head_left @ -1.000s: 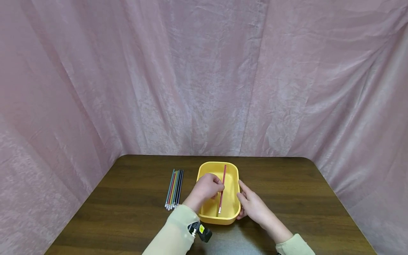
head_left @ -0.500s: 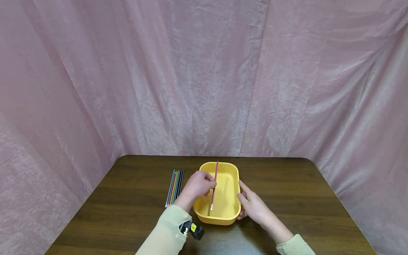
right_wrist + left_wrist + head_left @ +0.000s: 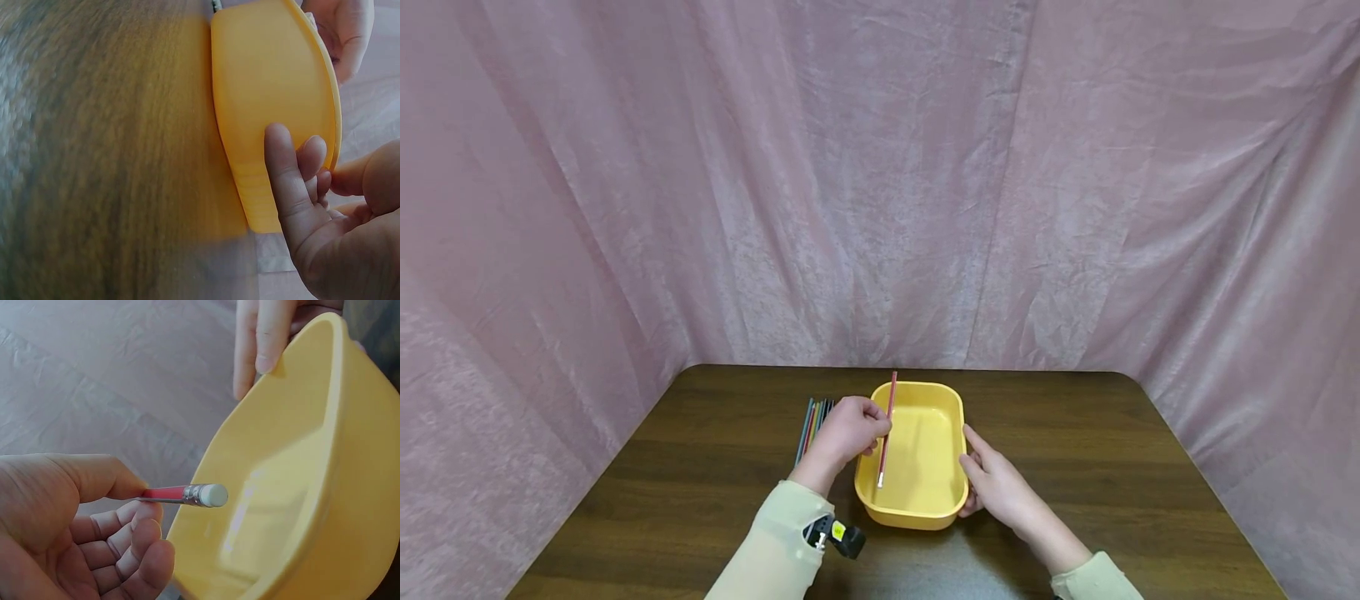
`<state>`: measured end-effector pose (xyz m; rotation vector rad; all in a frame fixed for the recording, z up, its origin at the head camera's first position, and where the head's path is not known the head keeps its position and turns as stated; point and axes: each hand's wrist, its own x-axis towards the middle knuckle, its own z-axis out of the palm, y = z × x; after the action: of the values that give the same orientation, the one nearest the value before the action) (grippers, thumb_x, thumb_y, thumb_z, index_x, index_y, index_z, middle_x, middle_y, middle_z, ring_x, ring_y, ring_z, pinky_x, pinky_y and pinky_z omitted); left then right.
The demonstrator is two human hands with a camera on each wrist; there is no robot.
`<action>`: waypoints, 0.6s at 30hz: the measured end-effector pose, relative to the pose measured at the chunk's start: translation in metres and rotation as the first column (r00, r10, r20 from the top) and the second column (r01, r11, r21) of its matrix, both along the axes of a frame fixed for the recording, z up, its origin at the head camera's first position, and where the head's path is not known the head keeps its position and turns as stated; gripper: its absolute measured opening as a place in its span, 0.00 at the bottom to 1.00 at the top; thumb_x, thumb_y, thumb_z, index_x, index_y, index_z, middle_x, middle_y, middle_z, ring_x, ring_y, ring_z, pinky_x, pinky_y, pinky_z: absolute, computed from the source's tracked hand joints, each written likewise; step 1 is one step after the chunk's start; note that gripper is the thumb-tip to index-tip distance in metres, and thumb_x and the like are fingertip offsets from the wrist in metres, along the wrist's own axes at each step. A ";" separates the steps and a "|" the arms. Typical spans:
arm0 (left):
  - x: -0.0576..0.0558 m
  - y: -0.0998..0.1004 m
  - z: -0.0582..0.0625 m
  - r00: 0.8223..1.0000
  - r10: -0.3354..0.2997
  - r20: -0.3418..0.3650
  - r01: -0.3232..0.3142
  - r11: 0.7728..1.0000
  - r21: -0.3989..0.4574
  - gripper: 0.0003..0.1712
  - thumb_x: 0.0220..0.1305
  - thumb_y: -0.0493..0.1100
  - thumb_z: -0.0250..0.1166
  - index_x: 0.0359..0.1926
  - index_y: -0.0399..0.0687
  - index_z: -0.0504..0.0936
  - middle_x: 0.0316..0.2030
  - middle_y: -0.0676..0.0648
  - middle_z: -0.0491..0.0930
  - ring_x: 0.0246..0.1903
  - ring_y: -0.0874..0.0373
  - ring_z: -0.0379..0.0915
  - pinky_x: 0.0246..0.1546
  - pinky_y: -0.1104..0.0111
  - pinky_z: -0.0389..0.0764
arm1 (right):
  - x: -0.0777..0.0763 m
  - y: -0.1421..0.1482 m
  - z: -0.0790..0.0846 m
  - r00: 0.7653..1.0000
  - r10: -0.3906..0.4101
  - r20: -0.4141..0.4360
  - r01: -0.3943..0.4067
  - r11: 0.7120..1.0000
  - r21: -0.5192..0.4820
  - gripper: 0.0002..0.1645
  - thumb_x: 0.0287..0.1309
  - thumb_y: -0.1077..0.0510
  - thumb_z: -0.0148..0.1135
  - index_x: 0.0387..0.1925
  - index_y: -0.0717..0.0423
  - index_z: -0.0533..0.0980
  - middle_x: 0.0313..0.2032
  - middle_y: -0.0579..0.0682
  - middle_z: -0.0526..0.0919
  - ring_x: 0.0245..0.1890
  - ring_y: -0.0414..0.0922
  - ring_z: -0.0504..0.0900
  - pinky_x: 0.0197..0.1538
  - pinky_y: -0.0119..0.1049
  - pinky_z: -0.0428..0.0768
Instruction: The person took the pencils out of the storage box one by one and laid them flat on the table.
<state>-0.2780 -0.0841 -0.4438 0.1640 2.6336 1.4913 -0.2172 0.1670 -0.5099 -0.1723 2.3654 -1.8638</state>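
A red pencil (image 3: 883,460) with a white eraser is pinched between the thumb and fingers of my left hand (image 3: 848,429). It hangs over the left side of a yellow plastic tray (image 3: 912,522), eraser end toward me. In the left wrist view the eraser (image 3: 214,495) points at the tray's inside, and the other fingers are curled below. My right hand (image 3: 997,488) holds the tray's right side at the rim; in the right wrist view several fingers lie along its outer wall (image 3: 269,75).
Left of the tray, several coloured pencils (image 3: 808,427) lie side by side on the dark wooden table (image 3: 700,467), partly hidden behind my left forearm. A pink curtain (image 3: 880,183) hangs behind the table. A small black camera (image 3: 846,540) sits on my left wrist.
My left hand has moved leftward with the red pencil, from the tray's middle to over its left rim, and the pencil looks higher. My right hand has stayed at the tray's side.
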 end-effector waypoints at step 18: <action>-0.009 -0.036 0.001 0.999 0.047 -0.015 -0.046 0.998 0.047 0.02 0.67 0.32 0.68 0.35 0.36 0.84 0.24 0.47 0.79 0.21 0.59 0.75 0.28 0.64 0.86 | -0.001 0.002 0.001 1.000 -0.010 0.024 0.010 1.000 -0.001 0.38 0.86 0.64 0.48 0.88 0.63 0.49 0.35 0.60 0.75 0.20 0.50 0.82 0.30 0.49 0.90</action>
<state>-0.2868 -0.1202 -0.4427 0.1203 2.6337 1.5733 -0.2186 0.1686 -0.5091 -0.1374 2.3541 -1.8612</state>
